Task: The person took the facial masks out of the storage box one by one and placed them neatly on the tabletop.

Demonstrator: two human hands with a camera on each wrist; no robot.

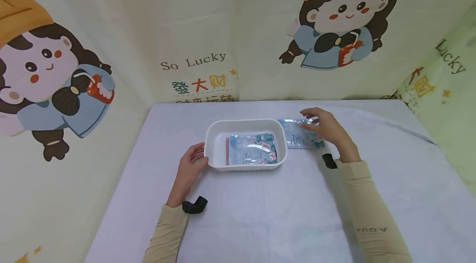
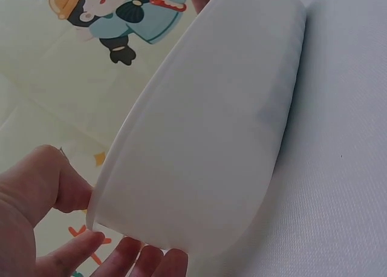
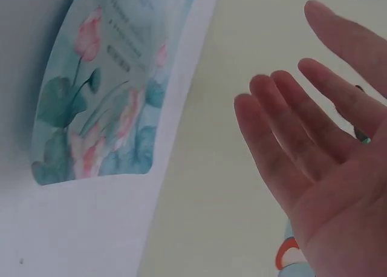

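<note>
A white plastic tray (image 1: 245, 168) stands on the table. My left hand (image 1: 189, 170) grips its left end, with the thumb at the rim and the fingers against the outer wall in the left wrist view. Inside lies a shiny blue sachet (image 1: 251, 150) with a floral print, flat like a sheet-mask packet. A reddish edge (image 1: 227, 151) shows from beneath it. To the right of the tray lies a similar sachet (image 1: 297, 138), printed with pink lotus flowers. My right hand (image 1: 329, 128) hovers above that sachet's right part, fingers extended and apart from it.
A white cloth covers the table (image 1: 256, 213). Behind it and at both sides hangs a cream curtain (image 1: 267, 68) printed with cartoon figures and lettering. Black wrist-camera mounts (image 1: 195, 205) show beside both cuffs.
</note>
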